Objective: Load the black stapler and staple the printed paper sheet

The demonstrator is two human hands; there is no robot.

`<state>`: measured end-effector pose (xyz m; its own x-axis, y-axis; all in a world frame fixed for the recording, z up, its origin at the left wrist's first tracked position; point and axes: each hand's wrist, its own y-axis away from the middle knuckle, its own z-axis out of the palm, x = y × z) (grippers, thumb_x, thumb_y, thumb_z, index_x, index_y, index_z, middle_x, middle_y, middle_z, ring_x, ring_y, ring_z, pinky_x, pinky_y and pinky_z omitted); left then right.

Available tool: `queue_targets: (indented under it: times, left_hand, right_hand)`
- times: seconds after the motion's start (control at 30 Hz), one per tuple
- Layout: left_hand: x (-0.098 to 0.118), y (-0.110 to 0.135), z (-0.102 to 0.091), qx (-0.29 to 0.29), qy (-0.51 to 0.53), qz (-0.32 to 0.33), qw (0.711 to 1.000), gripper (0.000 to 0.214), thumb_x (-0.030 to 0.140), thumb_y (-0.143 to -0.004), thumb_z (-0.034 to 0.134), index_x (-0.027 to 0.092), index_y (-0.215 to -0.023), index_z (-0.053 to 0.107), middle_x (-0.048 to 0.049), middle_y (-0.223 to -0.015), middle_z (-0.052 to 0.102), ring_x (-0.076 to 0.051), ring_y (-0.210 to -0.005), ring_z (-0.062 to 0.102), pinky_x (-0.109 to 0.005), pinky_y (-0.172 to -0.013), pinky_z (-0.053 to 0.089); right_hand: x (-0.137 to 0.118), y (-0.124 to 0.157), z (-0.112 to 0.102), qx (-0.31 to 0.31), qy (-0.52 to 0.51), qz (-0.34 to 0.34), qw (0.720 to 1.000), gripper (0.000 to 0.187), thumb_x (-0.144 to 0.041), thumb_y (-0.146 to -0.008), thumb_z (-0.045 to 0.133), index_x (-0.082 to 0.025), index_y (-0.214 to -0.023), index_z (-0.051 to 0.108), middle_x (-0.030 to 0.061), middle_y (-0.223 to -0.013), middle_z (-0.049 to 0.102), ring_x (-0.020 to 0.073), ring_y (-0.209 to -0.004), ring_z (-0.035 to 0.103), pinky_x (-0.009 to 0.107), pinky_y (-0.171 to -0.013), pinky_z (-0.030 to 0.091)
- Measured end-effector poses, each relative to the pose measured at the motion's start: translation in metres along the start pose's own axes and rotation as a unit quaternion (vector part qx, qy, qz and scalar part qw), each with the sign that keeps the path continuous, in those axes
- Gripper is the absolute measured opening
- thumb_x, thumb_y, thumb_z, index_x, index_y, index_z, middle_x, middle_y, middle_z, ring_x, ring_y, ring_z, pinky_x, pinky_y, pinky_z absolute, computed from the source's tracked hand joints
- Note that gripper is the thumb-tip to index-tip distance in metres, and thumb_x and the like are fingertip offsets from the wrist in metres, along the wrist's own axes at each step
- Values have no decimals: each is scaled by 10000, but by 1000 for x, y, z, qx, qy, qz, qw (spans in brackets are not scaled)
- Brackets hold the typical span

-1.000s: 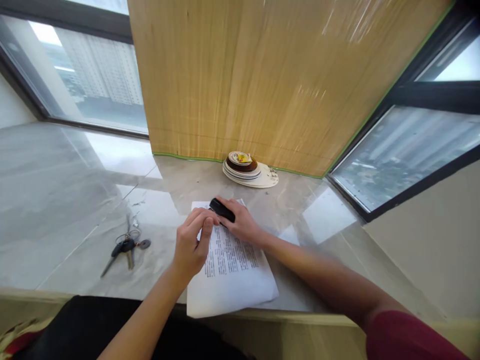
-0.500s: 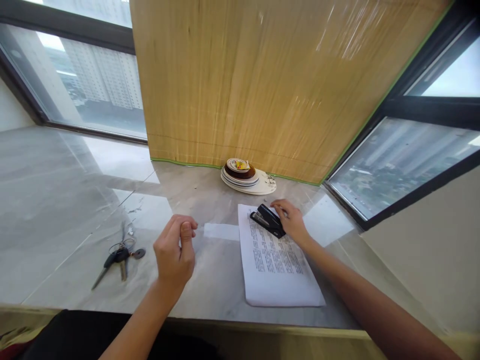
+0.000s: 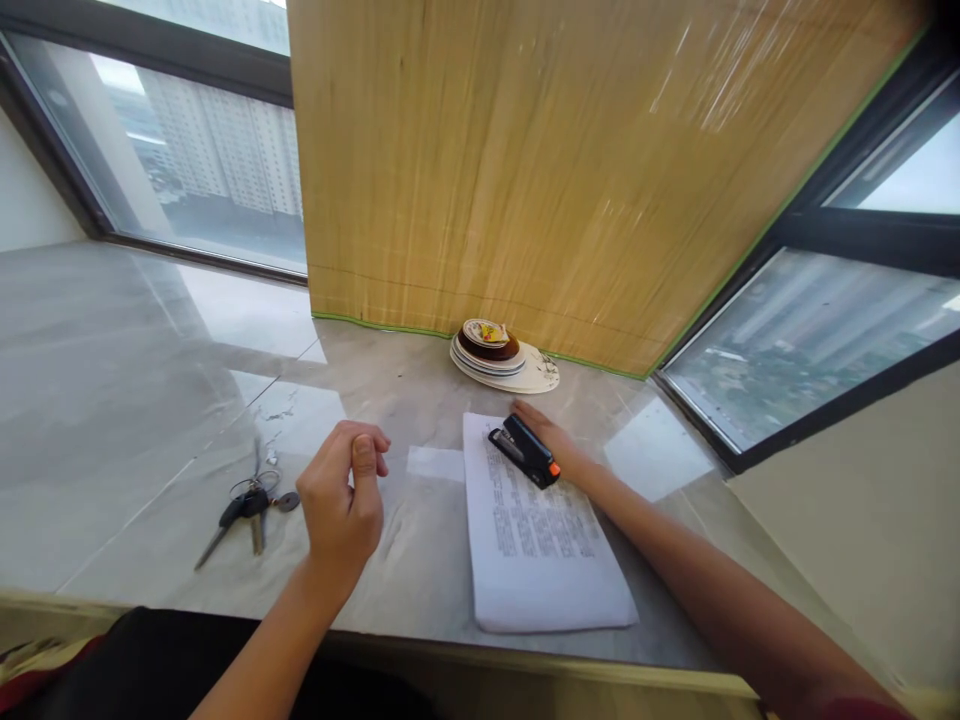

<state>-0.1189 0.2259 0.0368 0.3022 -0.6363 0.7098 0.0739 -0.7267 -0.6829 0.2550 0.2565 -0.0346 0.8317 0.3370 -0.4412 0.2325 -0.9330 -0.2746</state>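
A stack of printed white paper (image 3: 536, 540) lies on the grey marble counter (image 3: 420, 570), right of centre. A black stapler (image 3: 523, 451) with an orange end rests on the paper's top edge. My right hand (image 3: 559, 447) lies behind and against the stapler, mostly hidden by it, its fingers round the stapler's far side. My left hand (image 3: 341, 500) hovers above the counter left of the paper, fingers curled with thumb against forefinger; whether anything is pinched in them is not visible.
A bunch of keys (image 3: 251, 503) lies at the left on the counter. A stack of plates (image 3: 504, 360) with a brown bowl stands at the back against a bamboo blind (image 3: 562, 170). Windows flank the blind on both sides. The counter's front edge is close to me.
The paper and stapler went from the middle to the right with my right hand. My left hand let go of the paper and lifted, curled, to the left.
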Motion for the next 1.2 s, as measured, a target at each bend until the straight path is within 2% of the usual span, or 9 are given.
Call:
queue_targets:
  times: [0.27, 0.43, 0.6, 0.73, 0.83, 0.9, 0.97, 1.07, 1.2]
  left_hand:
    - [2, -3, -3, 18, -5, 5, 1000, 374, 274, -1100, 411, 189, -787, 598, -19, -759, 593, -134, -631, 549, -317, -651, 430]
    - [-2, -7, -8, 32, -27, -14, 999, 379, 295, -1106, 393, 195, -811, 609, -6, -721, 575, -144, -636, 544, -321, -671, 426]
    - [-9, -11, -10, 40, -71, -39, 996, 365, 276, -1088, 400, 197, -795, 604, -7, -730, 591, -148, -651, 559, -313, -668, 418]
    - [-22, -10, -2, -128, -207, -30, 970, 302, 230, -1021, 480, 206, -739, 587, -11, -714, 610, -170, -635, 561, -324, -654, 404]
    - [-32, -4, 9, -263, -230, -17, 937, 177, 255, -1008, 549, 212, -860, 636, -41, -872, 680, -218, -813, 658, -345, -753, 487]
    - [-37, 2, 16, -324, -209, 10, 923, 99, 283, -985, 626, 215, -1042, 670, -72, -1067, 704, -257, -1013, 673, -396, -902, 527]
    - [-41, 8, 20, -364, -211, 29, 907, 245, 311, -952, 693, 215, -1176, 669, -104, -1221, 682, -297, -1142, 638, -466, -1006, 515]
    - [-45, 14, 24, -401, -249, 33, 881, 353, 356, -918, 745, 222, -1236, 672, -131, -1328, 647, -352, -1224, 590, -537, -1042, 489]
    - [-45, 13, 23, -422, -263, 22, 868, 395, 375, -895, 779, 224, -1242, 664, -126, -1357, 631, -358, -1259, 565, -531, -1072, 468]
  right_hand:
    - [-118, -103, 88, -40, -18, -82, 996, 391, -186, -1015, 579, -167, -1403, 624, 101, -1609, 520, 274, -1539, 427, 500, -1281, 345]
    - [-153, -129, 109, -70, -43, -155, 984, 417, -126, -1013, 613, -236, -1416, 617, 13, -1641, 484, 201, -1559, 383, 372, -1294, 293]
    - [-126, -104, 94, -76, -51, -167, 982, 408, -144, -1000, 614, -241, -1394, 654, 46, -1640, 482, 251, -1572, 366, 454, -1288, 338]
    - [-89, -68, 64, -66, -61, -124, 988, 381, -231, -1026, 561, -250, -1389, 674, 80, -1628, 496, 279, -1581, 351, 534, -1280, 350]
    - [-72, -43, 41, 2, -67, -68, 995, 327, -269, -1005, 574, -255, -1289, 736, 92, -1510, 626, 295, -1489, 493, 554, -1234, 407]
    - [-71, -28, 29, 99, -67, -17, 993, 290, -294, -1007, 549, -235, -1194, 763, 114, -1327, 735, 289, -1306, 641, 534, -1143, 490]
    - [-79, -14, 21, 162, -65, 36, 984, 300, -347, -1030, 507, -213, -1110, 763, 115, -1114, 775, 261, -1048, 712, 479, -985, 567]
    - [-101, 5, 15, 102, -60, 63, 991, 314, -448, -974, 628, -195, -1130, 730, 90, -1022, 754, 226, -851, 685, 399, -816, 574]
    - [-119, 14, 19, 56, -75, 16, 995, 365, -313, -880, 742, -193, -1223, 706, 101, -1086, 763, 258, -965, 704, 413, -884, 560]
